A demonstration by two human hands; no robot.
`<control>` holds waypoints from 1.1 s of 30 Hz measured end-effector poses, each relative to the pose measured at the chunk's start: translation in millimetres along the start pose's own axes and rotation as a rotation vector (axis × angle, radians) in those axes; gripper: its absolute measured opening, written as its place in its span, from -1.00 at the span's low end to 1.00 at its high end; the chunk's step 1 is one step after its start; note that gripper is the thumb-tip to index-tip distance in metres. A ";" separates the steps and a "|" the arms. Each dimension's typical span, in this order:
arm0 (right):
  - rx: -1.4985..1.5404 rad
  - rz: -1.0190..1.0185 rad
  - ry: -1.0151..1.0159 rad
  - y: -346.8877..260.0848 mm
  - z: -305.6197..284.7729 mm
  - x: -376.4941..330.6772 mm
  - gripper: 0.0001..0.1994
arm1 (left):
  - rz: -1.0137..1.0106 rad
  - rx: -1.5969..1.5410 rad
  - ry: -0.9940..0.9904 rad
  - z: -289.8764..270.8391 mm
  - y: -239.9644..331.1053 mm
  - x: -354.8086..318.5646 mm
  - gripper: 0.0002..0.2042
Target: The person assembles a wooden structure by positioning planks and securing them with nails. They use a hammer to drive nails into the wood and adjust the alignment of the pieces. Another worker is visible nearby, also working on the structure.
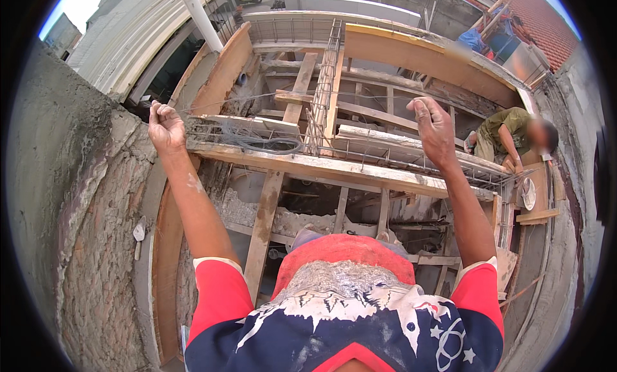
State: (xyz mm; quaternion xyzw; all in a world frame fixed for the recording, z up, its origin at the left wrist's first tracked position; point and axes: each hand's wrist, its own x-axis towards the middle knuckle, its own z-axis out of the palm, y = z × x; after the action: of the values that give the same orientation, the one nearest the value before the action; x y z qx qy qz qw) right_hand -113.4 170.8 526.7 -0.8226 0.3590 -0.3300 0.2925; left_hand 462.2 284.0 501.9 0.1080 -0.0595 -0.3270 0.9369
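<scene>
My left hand [167, 129] is raised at the left, its fingers pinched together. My right hand [436, 129] is up on the right, likewise closed in a pinch. A thin wire [244, 99] runs between the two hands, above the timber framework, and each hand grips it. Below the wire, a loose coil of thin wire [277, 145] lies on the formwork plank, nearer my left hand. A steel rebar cage [319, 108] stretches away from me, past the middle of the wire.
Wooden beams [265, 211] span gaps over a lower level. Tall formwork boards [411, 54] stand behind. At the right, a co-worker [514, 131] crouches by a pale oval object [527, 193]. A trowel [139, 234] rests on the rough wall ledge at left.
</scene>
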 end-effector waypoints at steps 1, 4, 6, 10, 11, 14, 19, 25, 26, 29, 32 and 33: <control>-0.215 0.144 0.001 34.3 6.9 -3.4 -0.68 | 0.034 0.001 0.040 28.3 -26.8 -17.3 -0.83; -0.064 0.000 -0.928 17.9 85.5 -67.5 -0.61 | 0.061 -0.052 -0.276 8.2 20.3 29.0 -0.83; 0.247 -0.180 -1.292 -82.4 78.2 -71.5 -0.62 | 0.102 0.061 -0.157 -22.8 61.8 48.5 -0.83; 0.437 -0.347 -0.163 -70.0 9.8 -20.9 -0.62 | 0.092 0.154 0.028 -64.4 86.4 9.1 -0.87; 0.406 0.049 -0.059 -41.2 1.6 -3.4 -0.63 | 0.104 0.128 0.035 -59.2 70.6 0.0 -0.88; -0.194 0.151 -0.409 56.5 35.4 -28.7 -0.62 | 0.090 0.041 0.031 -15.9 10.8 -16.3 -0.88; 0.483 -0.217 -1.213 -95.7 48.1 -59.2 -0.77 | 0.122 0.154 -0.085 -109.2 109.8 38.7 -0.81; -0.067 -0.170 -0.358 -30.1 20.9 -21.7 -0.76 | 0.203 0.149 0.253 -158.8 79.9 22.1 -0.65; -0.062 -0.200 -0.410 -28.7 31.4 -27.4 -0.78 | 0.232 0.177 0.357 -160.6 67.6 15.9 -0.61; -0.077 -0.278 -0.506 -20.0 65.2 -42.7 -0.80 | 0.116 0.257 0.549 -171.0 50.8 3.3 -0.47; -0.117 -0.262 -0.567 -16.6 91.5 -52.5 -0.84 | -0.081 0.380 0.446 -162.7 -3.0 -30.2 -0.53; -0.115 -0.261 -0.564 -10.1 102.1 -55.6 -0.84 | -0.103 0.361 0.422 -152.9 -30.0 -45.1 -0.57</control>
State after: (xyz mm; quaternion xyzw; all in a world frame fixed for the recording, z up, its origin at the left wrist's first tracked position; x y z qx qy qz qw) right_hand -61.7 245.1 453.1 -0.9360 0.1730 -0.1027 0.2887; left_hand 437.0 314.3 344.6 0.3416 0.0852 -0.3286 0.8764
